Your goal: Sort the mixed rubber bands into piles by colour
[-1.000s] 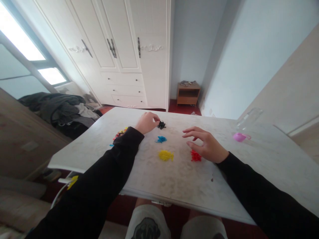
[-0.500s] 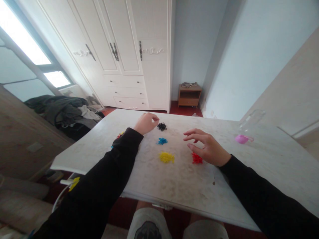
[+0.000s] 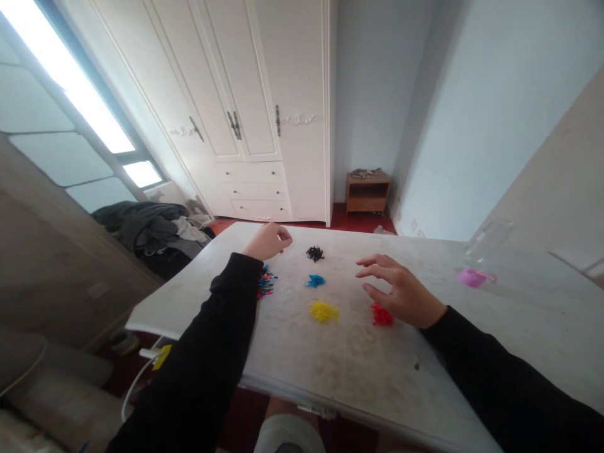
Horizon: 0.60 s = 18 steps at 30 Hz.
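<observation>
Head view: the left hand [image 3: 270,241] curls near black pieces [image 3: 315,253], any pinch unclear. The right hand [image 3: 406,293] spreads its fingers by red pieces [image 3: 381,316].

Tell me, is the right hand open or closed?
Open: on the right hand, the thumb stands apart from the fingers, with table showing between.

Single-colour piles: 4 (black [image 3: 315,253], blue [image 3: 316,281], yellow [image 3: 324,312], red [image 3: 381,314]). Mixed pile [image 3: 267,282], yellow's 10 o'clock: 1. Pink item [image 3: 472,277]: 1.

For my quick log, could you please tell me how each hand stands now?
Left hand: curled; whether it holds anything cannot be told.
Right hand: open, holding nothing visible.
</observation>
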Tool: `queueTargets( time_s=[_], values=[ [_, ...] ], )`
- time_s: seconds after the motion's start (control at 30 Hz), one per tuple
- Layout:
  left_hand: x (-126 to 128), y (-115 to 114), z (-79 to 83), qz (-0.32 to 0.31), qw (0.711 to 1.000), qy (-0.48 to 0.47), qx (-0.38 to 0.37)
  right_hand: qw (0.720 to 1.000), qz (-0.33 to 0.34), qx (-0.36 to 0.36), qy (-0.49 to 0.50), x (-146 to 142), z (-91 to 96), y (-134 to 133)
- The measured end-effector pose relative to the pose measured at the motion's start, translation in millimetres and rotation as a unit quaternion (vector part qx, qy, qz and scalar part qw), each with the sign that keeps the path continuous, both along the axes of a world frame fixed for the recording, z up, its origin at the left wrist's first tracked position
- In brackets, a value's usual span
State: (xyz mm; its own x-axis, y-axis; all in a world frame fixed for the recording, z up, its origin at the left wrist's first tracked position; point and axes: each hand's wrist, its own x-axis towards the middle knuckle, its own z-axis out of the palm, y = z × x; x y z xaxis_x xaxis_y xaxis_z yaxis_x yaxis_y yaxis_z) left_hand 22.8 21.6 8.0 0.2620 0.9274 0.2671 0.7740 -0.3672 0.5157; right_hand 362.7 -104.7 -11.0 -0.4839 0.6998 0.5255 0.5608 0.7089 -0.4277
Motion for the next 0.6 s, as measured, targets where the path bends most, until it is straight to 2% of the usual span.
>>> queueTargets(
  time_s=[0.13,0.27,0.37,0.47,0.6],
  values=[
    [7,6,-5.0,0.024,0.994,-0.11,0.014,1.0,-0.014,0.004,-0.001,5,-4.5,7],
    [7,8,0.4,0.036,0.992,-0.117,0.02,0.999,-0.03,0.015,0.006,13,-3.8,12],
    [-2,-1,10.9,0.015,0.997,-0.078,-0.011,0.999,-0.035,0.026,0.012,17,-1.7,14],
    [-15,-15,20.1,-0.04,0.996,0.011,-0.081,0.998,-0.038,0.035,0.021,18,-1.3,16],
    [-26,-30,19.4,-0.093,0.974,0.152,-0.142,0.998,-0.037,0.039,0.021,16,-3.4,16]
  ],
)
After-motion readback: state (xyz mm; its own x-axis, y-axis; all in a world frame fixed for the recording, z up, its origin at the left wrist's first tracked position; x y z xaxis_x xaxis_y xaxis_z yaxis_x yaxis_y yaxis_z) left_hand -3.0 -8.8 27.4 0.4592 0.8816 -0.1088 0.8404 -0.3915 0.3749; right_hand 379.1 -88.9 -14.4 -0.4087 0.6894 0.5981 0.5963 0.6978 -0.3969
